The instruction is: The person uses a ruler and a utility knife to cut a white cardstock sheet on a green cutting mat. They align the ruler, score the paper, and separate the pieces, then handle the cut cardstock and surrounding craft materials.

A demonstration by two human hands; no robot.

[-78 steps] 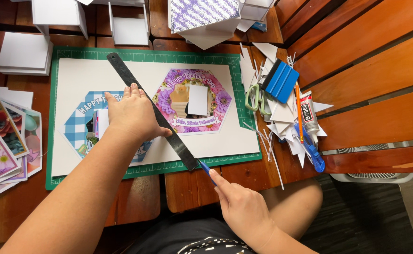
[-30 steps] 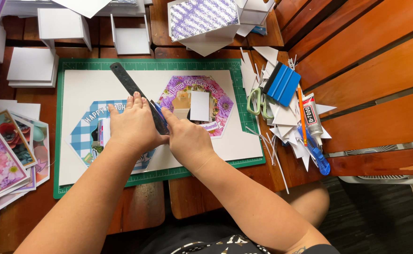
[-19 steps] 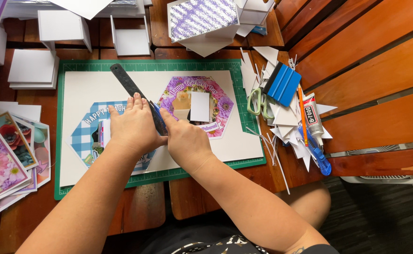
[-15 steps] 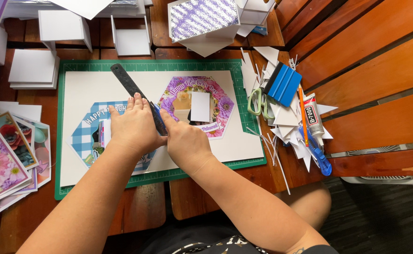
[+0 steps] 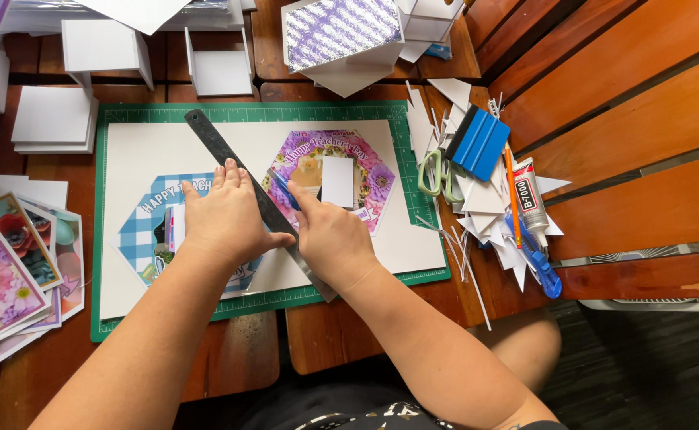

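Left hand [image 5: 226,216] lies flat, fingers spread, pinning the ruler [image 5: 238,171], whose long axis runs diagonally across the sheet [image 5: 142,151], while right hand [image 5: 329,235], closed on a blue knife [image 5: 283,189], sits against its right edge.

One head-worn view looks steeply down, fairly close, onto the green cutting mat [image 5: 326,111] and wooden table [image 5: 318,342].

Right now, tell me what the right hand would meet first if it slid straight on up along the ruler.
The right hand, pointing up-left beside the black ruler, would probably first cross bare white sheet, then green cutting mat; depth is unclear.
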